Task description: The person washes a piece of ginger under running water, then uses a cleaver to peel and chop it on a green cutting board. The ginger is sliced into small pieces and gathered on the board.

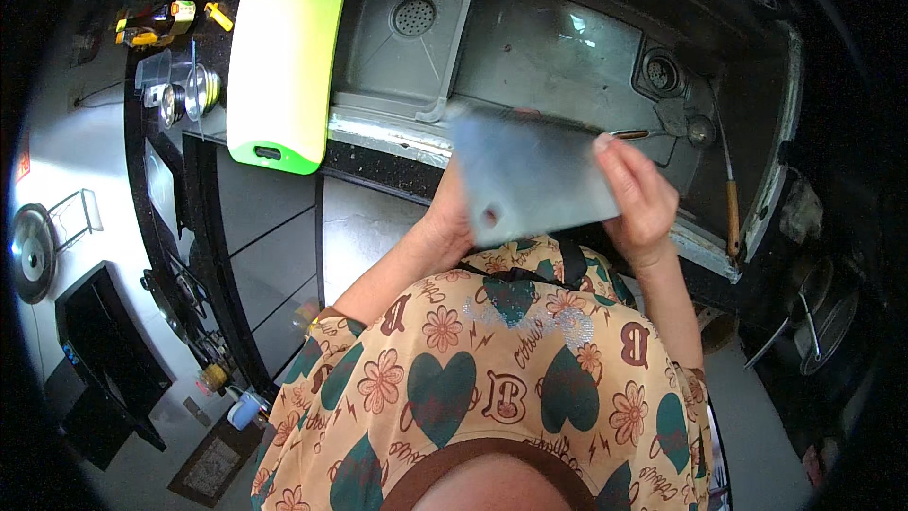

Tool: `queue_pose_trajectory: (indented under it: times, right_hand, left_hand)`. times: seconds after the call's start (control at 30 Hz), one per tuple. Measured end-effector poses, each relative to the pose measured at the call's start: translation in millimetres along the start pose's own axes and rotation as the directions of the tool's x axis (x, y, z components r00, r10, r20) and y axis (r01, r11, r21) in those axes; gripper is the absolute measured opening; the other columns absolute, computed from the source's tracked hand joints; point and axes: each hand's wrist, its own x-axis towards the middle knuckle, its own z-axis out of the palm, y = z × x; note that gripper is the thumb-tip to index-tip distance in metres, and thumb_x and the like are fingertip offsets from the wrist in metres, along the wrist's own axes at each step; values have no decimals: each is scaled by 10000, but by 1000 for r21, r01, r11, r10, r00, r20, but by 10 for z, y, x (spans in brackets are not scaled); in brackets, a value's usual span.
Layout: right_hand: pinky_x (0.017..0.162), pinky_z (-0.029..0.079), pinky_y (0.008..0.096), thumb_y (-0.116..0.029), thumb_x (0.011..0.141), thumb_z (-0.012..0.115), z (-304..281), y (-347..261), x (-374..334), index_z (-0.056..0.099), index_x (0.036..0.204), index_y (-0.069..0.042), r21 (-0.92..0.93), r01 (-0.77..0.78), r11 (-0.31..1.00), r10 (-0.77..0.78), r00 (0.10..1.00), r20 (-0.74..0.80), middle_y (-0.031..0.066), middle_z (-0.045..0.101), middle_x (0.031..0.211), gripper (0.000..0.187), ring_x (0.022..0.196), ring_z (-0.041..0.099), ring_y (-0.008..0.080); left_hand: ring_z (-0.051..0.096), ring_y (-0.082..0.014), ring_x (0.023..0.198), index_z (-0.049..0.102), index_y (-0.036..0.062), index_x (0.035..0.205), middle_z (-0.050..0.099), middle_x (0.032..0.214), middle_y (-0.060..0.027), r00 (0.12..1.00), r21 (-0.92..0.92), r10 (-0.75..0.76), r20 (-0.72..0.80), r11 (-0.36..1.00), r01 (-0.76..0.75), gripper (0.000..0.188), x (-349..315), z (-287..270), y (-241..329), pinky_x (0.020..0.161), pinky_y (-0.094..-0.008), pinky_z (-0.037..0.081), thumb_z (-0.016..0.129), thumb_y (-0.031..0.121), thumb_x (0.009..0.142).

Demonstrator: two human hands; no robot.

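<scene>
Spanning the upper right of the head view, a metal sink is divided into two basins, the right one larger. A loose, tan garment, patterned with dark green hearts and red flowers, covers the wearer's torso below. Left of the sink, a pale cutting board with a bright green border lies on the dark counter, its slotted end toward the wearer. Centrally, in front of the sink's near rim, a broad, grey, cleaver-like blade is raised between the hands, slightly blurred; its handle cannot be made out. The right hand is closed on the blade's right end, fingers curled at the upper corner. The left hand is at the opposite end, partly behind the blade; its fingers are hidden, so how far it is open, and whether it grips, cannot be told. Along the right side of the larger basin, a long utensil rests with its wooden handle across the near rim. Smaller still are two round drains, one perforated drain in the left basin and another drain in the right, and a hole near the blade's lower left corner.
</scene>
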Motion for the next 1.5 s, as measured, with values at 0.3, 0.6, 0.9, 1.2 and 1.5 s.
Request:
queue_pose_trajectory:
  times: [0.3, 0.6, 0.9, 1.2, 1.5]
  right_hand:
    - [584, 517, 266, -47, 701, 667, -11, -231, 77, 680, 1073, -28, 51, 107, 993, -105, 994, -42, 138, 670, 1032, 373, 682, 646, 179]
    - [618, 540, 288, -45, 712, 648, -18, -204, 105, 675, 1073, -16, 109, 85, 990, -80, 995, -53, 148, 669, 1028, 364, 762, 676, 227]
    - [617, 544, 289, -42, 713, 644, -59, -212, 67, 673, 1071, -14, 110, 99, 989, -92, 994, -64, 159, 669, 1027, 360, 770, 684, 235]
    - [608, 545, 293, -18, 719, 632, -5, -142, -17, 659, 1106, -33, 54, 55, 997, -53, 998, -35, 143, 666, 1047, 389, 770, 681, 235]
    - [660, 562, 329, 106, 633, 586, -35, 175, -97, 626, 1182, -50, -28, -55, 998, 54, 998, -36, 127, 655, 1082, 572, 810, 680, 277]
  left_hand:
    - [580, -246, 1148, 395, 4, 1344, 563, 1248, -184, 958, -91, 116, 263, 991, -95, 613, 153, -264, -212, 969, -361, 502, 672, 273, 869]
    - [574, -215, 1144, 460, -3, 1321, 565, 1255, -156, 962, -110, -25, 273, 992, 57, 544, -111, -72, 39, 976, -329, 492, 625, 301, 900]
    - [590, -210, 1131, 488, 0, 1298, 576, 1245, -146, 924, -180, -15, 383, 980, 90, 463, -15, -130, -50, 970, -324, 500, 594, 250, 923]
    - [635, -203, 1054, 504, -4, 1275, 614, 1191, -139, 960, -157, -49, 276, 983, 96, 379, 16, -170, -153, 890, -307, 544, 569, 147, 934]
    - [647, -170, 926, 523, -1, 1222, 634, 1064, -99, 995, -22, 25, 97, 999, -23, 367, 35, -84, -5, 824, -310, 559, 631, 50, 875]
